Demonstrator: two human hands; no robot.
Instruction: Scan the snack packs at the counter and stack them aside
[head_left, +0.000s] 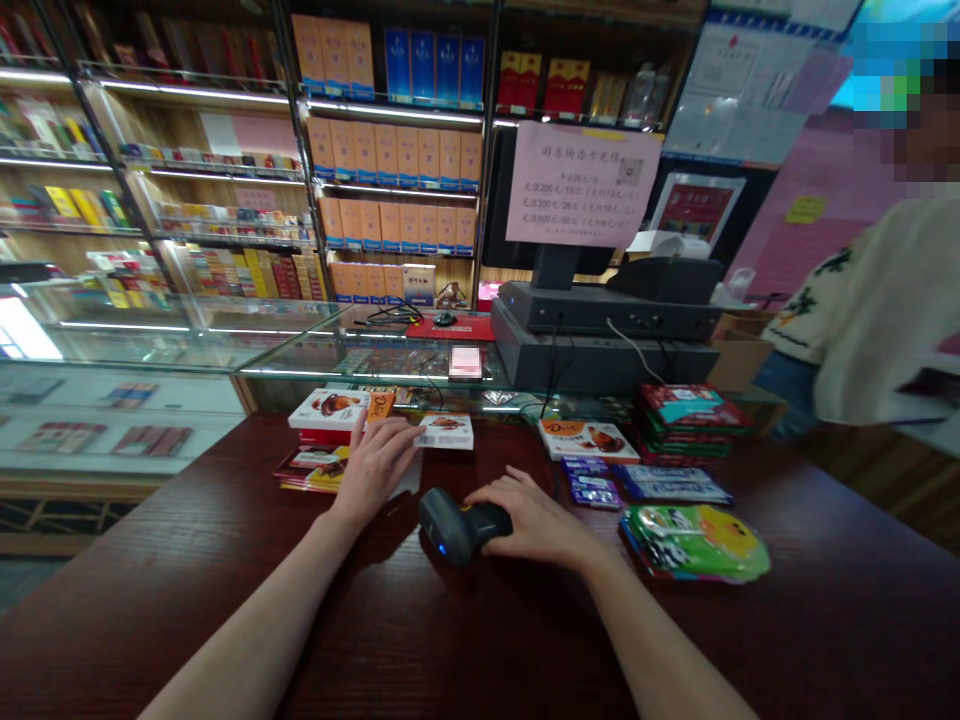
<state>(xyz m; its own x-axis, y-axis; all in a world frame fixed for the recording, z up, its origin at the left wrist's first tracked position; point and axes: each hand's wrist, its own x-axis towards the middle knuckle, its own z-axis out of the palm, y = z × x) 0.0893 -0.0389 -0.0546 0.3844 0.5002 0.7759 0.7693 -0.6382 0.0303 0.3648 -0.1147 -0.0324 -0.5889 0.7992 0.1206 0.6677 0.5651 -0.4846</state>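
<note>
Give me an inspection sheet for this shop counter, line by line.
Surface: dark red wooden counter, glossy.
Job's things: barcode scanner lying on the counter; white box, barcode side up, beside a stack of boxes.
Clutter: green snack bag, blue packets, stack of red and teal packets and orange-and-white box, all right of the hands.
Grippers: left hand open and flat, fingertips at the white box; right hand closed over the scanner's handle.
Cables: black cables hang from the till; none seen on the scanner.
Surroundings: shelves of boxed goods, glass case, another person at the right edge.
</note>
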